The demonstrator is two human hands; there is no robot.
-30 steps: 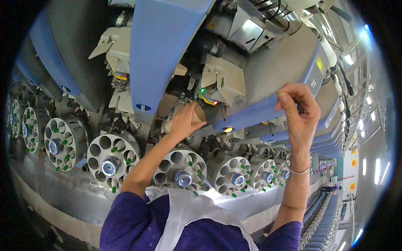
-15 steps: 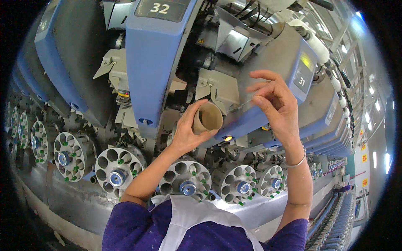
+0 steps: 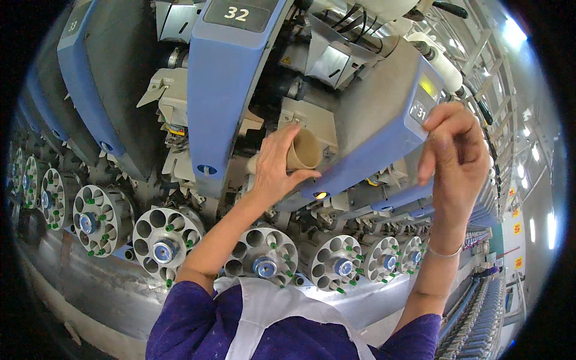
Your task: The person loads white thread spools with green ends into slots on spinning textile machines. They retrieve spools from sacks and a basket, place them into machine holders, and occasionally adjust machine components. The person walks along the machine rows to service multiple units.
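Note:
A hollow brown cardboard cone (image 3: 305,150) is tilted with its wide mouth towards me. My left hand (image 3: 273,163) is closed around its left side, with the thumb along its lower edge. Behind them is a beige metal cover plate (image 3: 312,114) of the winding machine. My right hand (image 3: 457,157) is raised at the right, in front of the display end of a blue and grey machine housing (image 3: 384,135). Its fingers are bent in towards the thumb; anything between the fingertips is too fine to make out. A small yellow light (image 3: 321,195) glows on the housing below the cone.
Round bobbin magazines (image 3: 265,264) with green-tipped bobbins in some pockets line up below my forearms. Another blue housing (image 3: 219,90) stands close to the left of the cone. White yarn packages (image 3: 441,63) sit at the upper right, and rows of machinery (image 3: 480,312) extend along the lower right.
My right hand has moved right, away from the cone, to the housing's display end. My left hand and the cone have shifted slightly right and up, with the hold kept.

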